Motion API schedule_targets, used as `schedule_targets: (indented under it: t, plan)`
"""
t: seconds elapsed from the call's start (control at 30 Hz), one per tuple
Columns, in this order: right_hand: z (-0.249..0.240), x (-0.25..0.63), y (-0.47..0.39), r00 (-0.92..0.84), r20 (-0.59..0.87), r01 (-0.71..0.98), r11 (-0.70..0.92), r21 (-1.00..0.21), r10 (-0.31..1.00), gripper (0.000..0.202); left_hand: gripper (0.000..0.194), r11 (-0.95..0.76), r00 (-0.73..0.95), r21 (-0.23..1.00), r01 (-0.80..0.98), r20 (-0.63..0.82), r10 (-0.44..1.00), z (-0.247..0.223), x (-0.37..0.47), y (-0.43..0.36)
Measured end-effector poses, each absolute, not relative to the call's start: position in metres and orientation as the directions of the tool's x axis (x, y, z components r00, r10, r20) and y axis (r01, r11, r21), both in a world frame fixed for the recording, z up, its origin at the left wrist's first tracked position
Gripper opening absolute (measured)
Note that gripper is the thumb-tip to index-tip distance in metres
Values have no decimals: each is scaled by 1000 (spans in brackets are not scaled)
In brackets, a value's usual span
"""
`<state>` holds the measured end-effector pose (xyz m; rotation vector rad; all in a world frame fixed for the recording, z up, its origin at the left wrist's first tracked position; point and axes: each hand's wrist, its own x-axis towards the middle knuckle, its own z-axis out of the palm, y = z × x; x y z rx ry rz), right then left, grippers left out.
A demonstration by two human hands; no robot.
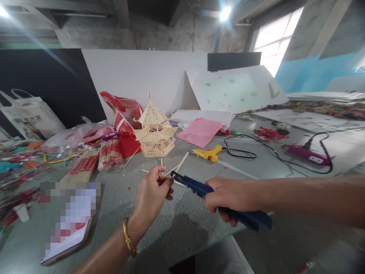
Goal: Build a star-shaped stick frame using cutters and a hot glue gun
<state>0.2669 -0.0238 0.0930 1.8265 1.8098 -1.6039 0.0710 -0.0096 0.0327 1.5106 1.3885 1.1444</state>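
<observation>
Right fingers (211,203) clamped on blue tool (196,186); left fingers (165,186) curled, grip unclear. Beyond left: loose sticks (182,163), then stick pavilion (156,136); beyond right: glue gun (209,153).

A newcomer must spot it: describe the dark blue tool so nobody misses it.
On the grey table, find the model pagoda. Nearer the camera, the right hand grips the tool, its tip close to the left hand. Its dark blue body sets it apart from the yellow glue gun beyond.

Tool (197,186), right of centre: smooth, satin. Pagoda (156,133), centre: matt wood. Bracelet (128,236), lower left: glossy metal. Tabletop (114,213), lower centre: finely rough, slight sheen.
</observation>
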Motion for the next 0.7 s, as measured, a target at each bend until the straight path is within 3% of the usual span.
schedule_targets:
  t: [0.7]
  plan:
    - [95,268,-23,-307,-657,819,-160,-551,689,8,30,-116,21,957,266,114,993,27,76,-5]
